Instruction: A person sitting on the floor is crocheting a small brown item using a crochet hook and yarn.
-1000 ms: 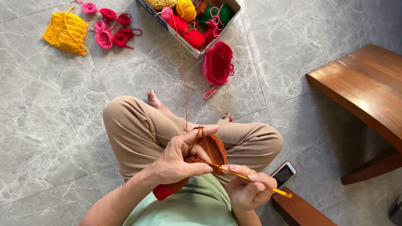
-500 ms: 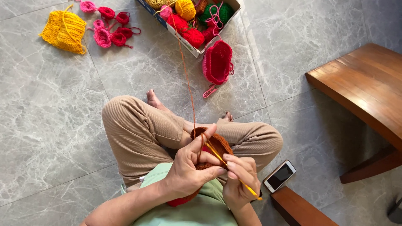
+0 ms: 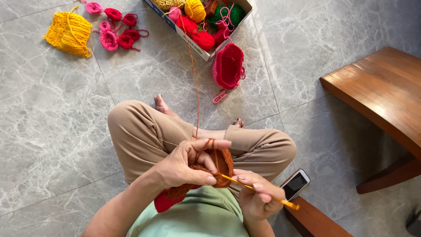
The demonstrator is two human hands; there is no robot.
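Rust-orange yarn (image 3: 194, 83) runs taut from the cardboard box (image 3: 206, 53) down to my left hand (image 3: 186, 166), looped over the raised index finger, and that tension is what keeps the stitches even, so I judge it best kept steady, not tight. My left hand pinches the orange crochet piece (image 3: 219, 164) between thumb and fingers, right over my lap, with its red lower part (image 3: 164, 203) hanging against my green shirt. My right hand (image 3: 258, 199) is closed round the yellow crochet hook (image 3: 254, 188), its tip buried at the edge of the work. A small wrist turn should catch the strand cleanly; pulling hard would likely split the yarn.

I'm cross-legged on grey marbled floor tiles (image 3: 52, 131). Ahead, the box holds balls of yellow, red and green yarn. Just beside it lies a pink-red crocheted pouch (image 3: 228, 66). Farther left sit small pink and red crocheted pieces (image 3: 116, 28) and a yellow crocheted piece (image 3: 68, 33). A smartphone (image 3: 295, 184) lies by my right knee, and a wooden bench (image 3: 377, 96) stands to the right.
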